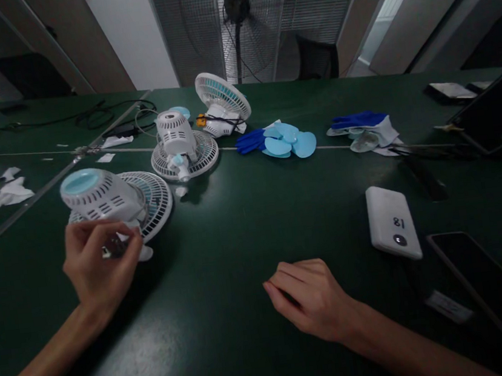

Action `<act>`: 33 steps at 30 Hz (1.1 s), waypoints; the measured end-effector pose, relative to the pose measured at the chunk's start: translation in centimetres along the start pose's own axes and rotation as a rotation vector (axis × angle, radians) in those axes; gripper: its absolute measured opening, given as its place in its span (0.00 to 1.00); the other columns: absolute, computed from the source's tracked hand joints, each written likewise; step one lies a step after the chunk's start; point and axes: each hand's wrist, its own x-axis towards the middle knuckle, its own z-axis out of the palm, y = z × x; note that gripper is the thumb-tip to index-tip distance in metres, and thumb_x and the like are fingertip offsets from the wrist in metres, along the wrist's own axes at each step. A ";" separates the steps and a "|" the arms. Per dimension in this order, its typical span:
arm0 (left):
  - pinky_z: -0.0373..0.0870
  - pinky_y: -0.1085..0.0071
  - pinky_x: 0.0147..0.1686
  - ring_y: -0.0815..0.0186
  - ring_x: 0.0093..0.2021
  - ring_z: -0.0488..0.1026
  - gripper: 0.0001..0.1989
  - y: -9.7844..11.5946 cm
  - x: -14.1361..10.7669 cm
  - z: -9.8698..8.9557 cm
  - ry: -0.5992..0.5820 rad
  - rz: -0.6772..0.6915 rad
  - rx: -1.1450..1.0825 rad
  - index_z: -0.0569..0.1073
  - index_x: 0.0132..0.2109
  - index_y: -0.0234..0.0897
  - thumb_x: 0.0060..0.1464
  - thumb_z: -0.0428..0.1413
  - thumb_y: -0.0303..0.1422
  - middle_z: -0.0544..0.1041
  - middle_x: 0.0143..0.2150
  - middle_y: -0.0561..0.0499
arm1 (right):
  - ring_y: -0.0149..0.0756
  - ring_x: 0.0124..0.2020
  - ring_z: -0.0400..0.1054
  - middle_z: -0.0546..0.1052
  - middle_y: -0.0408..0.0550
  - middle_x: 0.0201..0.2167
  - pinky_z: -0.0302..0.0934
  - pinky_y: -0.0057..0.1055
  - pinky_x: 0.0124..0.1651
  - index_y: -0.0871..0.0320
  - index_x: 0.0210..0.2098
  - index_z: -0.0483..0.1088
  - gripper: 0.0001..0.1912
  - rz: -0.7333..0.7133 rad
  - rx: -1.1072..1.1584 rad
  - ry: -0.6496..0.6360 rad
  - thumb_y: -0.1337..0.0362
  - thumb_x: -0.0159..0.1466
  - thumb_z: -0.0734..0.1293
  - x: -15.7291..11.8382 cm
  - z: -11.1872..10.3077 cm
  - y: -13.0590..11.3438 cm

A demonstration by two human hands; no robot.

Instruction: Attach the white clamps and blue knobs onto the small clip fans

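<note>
On the left, a small white fan (112,196) with a light-blue cap lies face down on its round grille. My left hand (99,261) is at its near side, thumb and fingers closed around the fan's white lower part; a bit of metal shows between the fingers. A white knob-like piece (145,253) sticks out beside the fingertips. My right hand (310,296) is over the dark green table (220,234), in the middle near me. Its fingers are curled, with thumb and forefinger pressed together; anything in them is hidden.
Behind are a second face-down fan (176,139) and a tilted fan (222,103). Light-blue fan blades (290,140) lie by blue gloves (251,141); more gloves (363,128) lie right. A white power bank (392,222) and a dark phone (487,287) are right of my right hand.
</note>
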 end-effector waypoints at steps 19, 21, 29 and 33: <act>0.76 0.66 0.33 0.62 0.37 0.75 0.08 17.7 -4.6 5.0 -0.356 0.687 -0.824 0.74 0.44 0.35 0.57 0.57 0.26 0.77 0.42 0.45 | 0.53 0.63 0.59 0.66 0.53 0.59 0.57 0.56 0.64 0.55 0.63 0.63 0.30 0.018 -0.137 0.532 0.73 0.63 0.60 -1.0 -0.9 -0.3; 0.78 0.67 0.38 0.62 0.41 0.76 0.12 17.5 -3.7 6.0 -0.367 0.715 -0.916 0.73 0.49 0.35 0.59 0.55 0.28 0.77 0.46 0.43 | 0.54 0.66 0.55 0.63 0.52 0.62 0.53 0.58 0.67 0.53 0.63 0.64 0.29 0.114 -0.140 0.563 0.74 0.64 0.58 -0.9 -0.9 -0.2; 0.74 0.63 0.44 0.57 0.43 0.77 0.17 6.5 4.8 9.6 -0.496 0.240 0.013 0.72 0.57 0.36 0.66 0.47 0.34 0.78 0.49 0.41 | 0.57 0.70 0.49 0.57 0.48 0.67 0.49 0.63 0.69 0.48 0.60 0.69 0.25 0.211 -0.152 0.488 0.72 0.67 0.60 -0.6 -1.0 -0.3; 0.72 0.61 0.42 0.51 0.43 0.78 0.23 4.8 6.2 10.5 -0.588 0.192 0.231 0.65 0.67 0.45 0.68 0.46 0.39 0.79 0.54 0.42 | 0.58 0.70 0.49 0.58 0.48 0.67 0.50 0.64 0.69 0.49 0.60 0.69 0.25 0.206 -0.146 0.487 0.73 0.67 0.60 -0.7 -1.1 -0.3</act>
